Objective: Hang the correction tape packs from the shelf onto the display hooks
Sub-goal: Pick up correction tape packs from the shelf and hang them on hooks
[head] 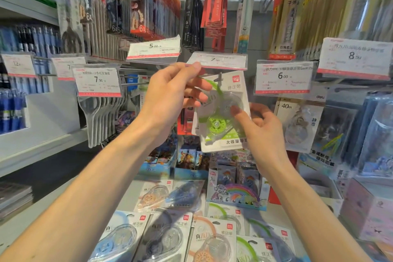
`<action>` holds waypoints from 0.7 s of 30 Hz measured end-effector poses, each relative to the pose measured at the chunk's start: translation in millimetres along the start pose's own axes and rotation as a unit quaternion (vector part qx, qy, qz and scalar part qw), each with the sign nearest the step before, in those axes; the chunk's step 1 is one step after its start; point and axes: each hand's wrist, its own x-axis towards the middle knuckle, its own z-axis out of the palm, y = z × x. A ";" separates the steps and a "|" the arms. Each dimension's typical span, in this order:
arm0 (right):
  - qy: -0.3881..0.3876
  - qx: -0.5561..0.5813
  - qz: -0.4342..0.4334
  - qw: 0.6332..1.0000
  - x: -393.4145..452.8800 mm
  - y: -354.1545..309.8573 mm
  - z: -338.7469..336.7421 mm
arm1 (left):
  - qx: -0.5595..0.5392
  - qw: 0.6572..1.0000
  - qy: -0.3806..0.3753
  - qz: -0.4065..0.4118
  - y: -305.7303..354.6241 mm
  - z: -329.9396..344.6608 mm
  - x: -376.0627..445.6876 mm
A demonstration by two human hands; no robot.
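The right hand (258,127) pinches the lower right part of a green correction tape pack (223,112), thumb pressed on the clear blister and the fingers curled behind the card. The left hand (170,95) is raised beside it, fingers bent against the pack's upper left edge, with its forefinger tip up at the bottom edge of the 7.90 price tag (218,60); whether it really grips the pack I cannot tell. The pack hangs tilted, its hang hole close to the end of a display hook (219,77) just under that tag. To the right, another tape pack marked 40m (301,125) hangs below the 6.00 price tag (284,77). Below both forearms, more correction tape packs (163,238) lie flat and overlapping on the shelf (274,211), in blue, orange, grey and green.
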 end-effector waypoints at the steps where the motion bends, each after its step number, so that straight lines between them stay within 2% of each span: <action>1: 0.003 -0.008 0.005 1.000 1.1 2.2 0.8 | 0.002 1.000 -0.003 0.002 -1.2 -1.2 0.7; 10: 0.041 -0.024 0.033 0.998 16.0 25.1 16.9 | 0.045 0.999 -0.026 0.000 -24.9 -12.1 4.2; 14: 0.020 -0.054 0.036 0.998 16.5 30.0 12.0 | 0.107 0.994 -0.019 0.008 -50.6 -24.4 7.0; 18: 0.031 -0.090 0.015 0.995 15.8 33.4 -0.6 | 0.202 0.979 -0.008 0.002 -82.7 -33.3 16.2; 21: -0.010 -0.093 0.013 0.996 19.6 34.8 0.3 | 0.210 0.977 -0.019 -0.023 -104.0 -26.8 29.7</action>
